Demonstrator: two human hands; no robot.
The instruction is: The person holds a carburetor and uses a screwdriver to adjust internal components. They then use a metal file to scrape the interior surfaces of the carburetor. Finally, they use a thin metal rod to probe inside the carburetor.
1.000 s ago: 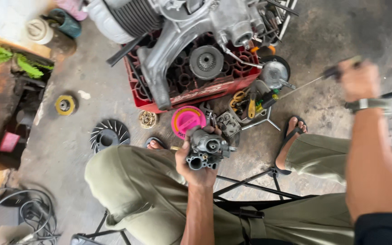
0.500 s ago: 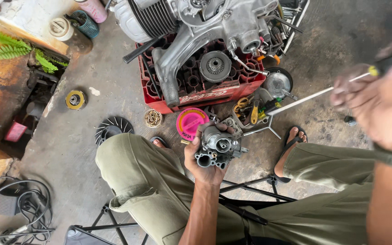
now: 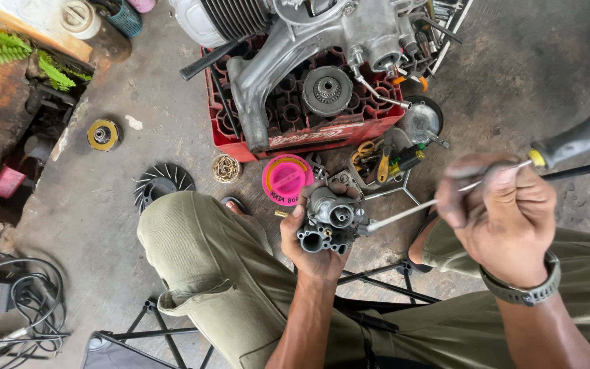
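My left hand (image 3: 312,246) grips a grey metal carburetor (image 3: 330,220) from below, holding it above my knees. My right hand (image 3: 503,222) holds a long screwdriver (image 3: 438,201) by its shaft, close to the camera. The black and yellow handle sticks out to the right, and the thin tip reaches the carburetor's right side. A grey watch sits on my right wrist.
A grey engine (image 3: 308,34) rests on a red plastic crate (image 3: 295,130) ahead. A pink round lid (image 3: 286,179), a tray of hand tools (image 3: 384,164), a finned fan wheel (image 3: 162,183) and a small cup of screws (image 3: 225,168) lie on the concrete floor. Cables (image 3: 15,307) coil at lower left.
My right hand has swung the screwdriver in from the far right and closer to the camera, and its tip now meets the carburetor. My left hand kept hold of the carburetor.
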